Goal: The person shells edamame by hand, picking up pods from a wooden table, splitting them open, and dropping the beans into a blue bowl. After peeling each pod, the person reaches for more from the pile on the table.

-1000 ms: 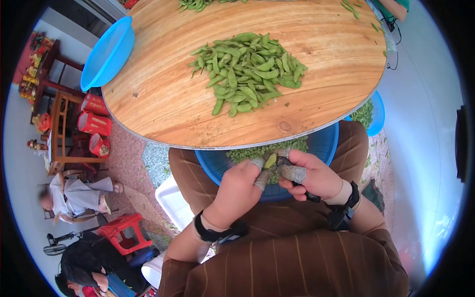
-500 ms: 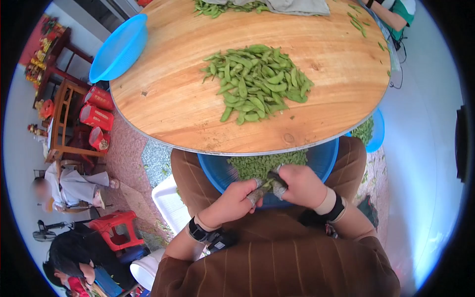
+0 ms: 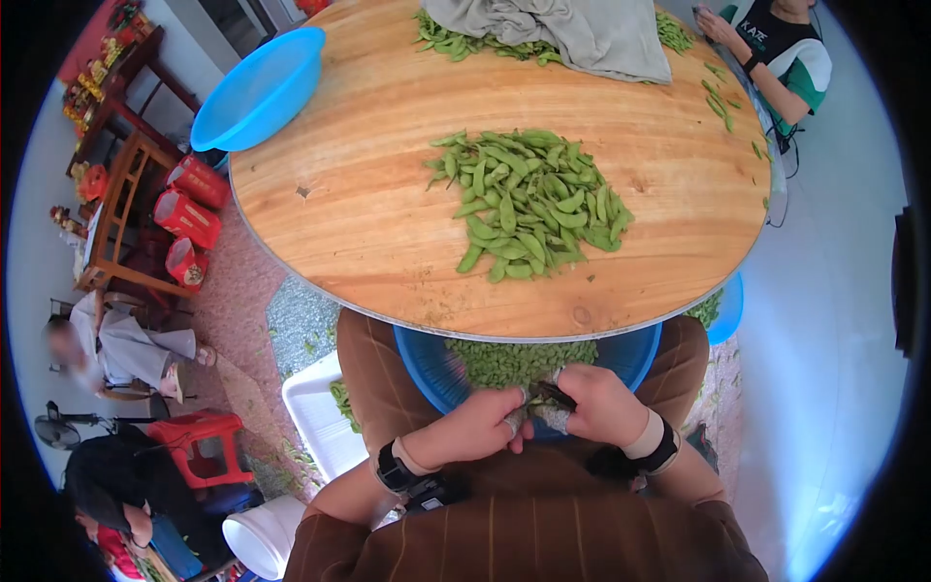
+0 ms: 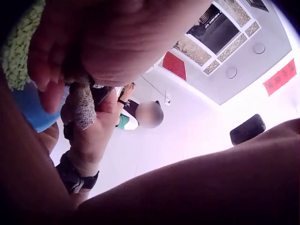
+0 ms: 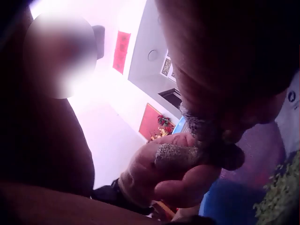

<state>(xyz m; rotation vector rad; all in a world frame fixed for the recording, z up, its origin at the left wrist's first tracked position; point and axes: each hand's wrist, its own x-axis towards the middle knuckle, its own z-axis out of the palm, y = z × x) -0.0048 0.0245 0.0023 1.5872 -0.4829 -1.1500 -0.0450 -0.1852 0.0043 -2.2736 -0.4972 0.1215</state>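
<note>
The left hand [image 3: 475, 427] and right hand [image 3: 603, 405] are together over the bowl [image 3: 422, 354], under the table's [image 3: 339, 213] near edge. Their wrapped fingers [image 3: 555, 419] pinch a pod [image 3: 539, 394]. A pile [image 3: 531, 204] lies mid-table.

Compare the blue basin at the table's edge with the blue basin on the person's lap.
Colour: the table basin is light blue, the lap basin darker. Contents: the table basin looks empty; the lap basin holds small green pieces. View: the table basin shows whole; the lap basin is half hidden under the table. Both are round and blue.
</note>
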